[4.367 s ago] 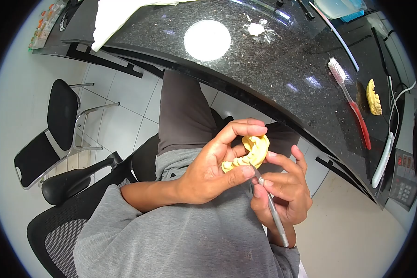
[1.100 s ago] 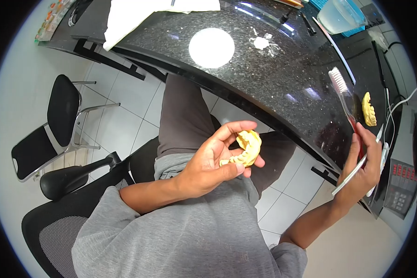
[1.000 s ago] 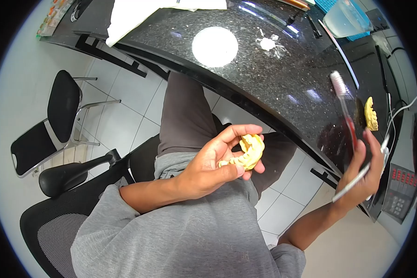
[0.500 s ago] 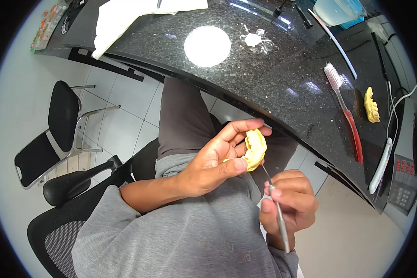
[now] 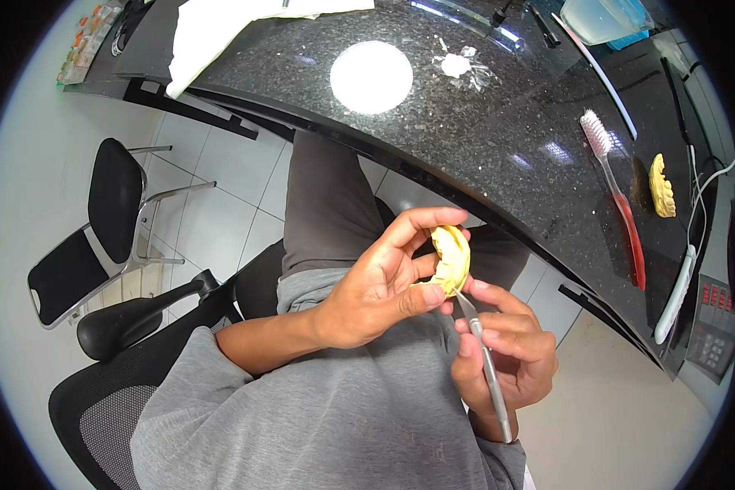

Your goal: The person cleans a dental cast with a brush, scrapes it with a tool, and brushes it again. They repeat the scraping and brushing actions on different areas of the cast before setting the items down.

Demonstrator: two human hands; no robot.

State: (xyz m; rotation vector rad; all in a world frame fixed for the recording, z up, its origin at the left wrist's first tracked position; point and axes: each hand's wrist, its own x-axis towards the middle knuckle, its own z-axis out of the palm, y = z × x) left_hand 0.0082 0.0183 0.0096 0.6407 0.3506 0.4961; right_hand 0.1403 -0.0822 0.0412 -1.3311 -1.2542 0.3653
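Note:
My left hand (image 5: 384, 282) is closed around a yellow dental cast (image 5: 452, 260), thumb on its lower end and fingers behind it, above my lap. In my right hand (image 5: 510, 347) is a metal carving knife (image 5: 488, 367), held like a pen between thumb and fingers. The knife's tip is at the lower edge of the cast; whether it touches cannot be made out. A second yellow cast (image 5: 662, 186) lies at the right of the dark speckled table (image 5: 498, 155).
A red-handled toothbrush (image 5: 625, 220) and a white handpiece with cable (image 5: 676, 298) lie at the right. White scraps (image 5: 456, 65), a white cloth (image 5: 212, 37) and a clear container (image 5: 600, 20) are farther back. A black chair (image 5: 114, 192) stands left.
My right hand's fingers have spread upward nearer the cast, and the knife tip has shifted slightly along its lower edge. The whole view has moved a little.

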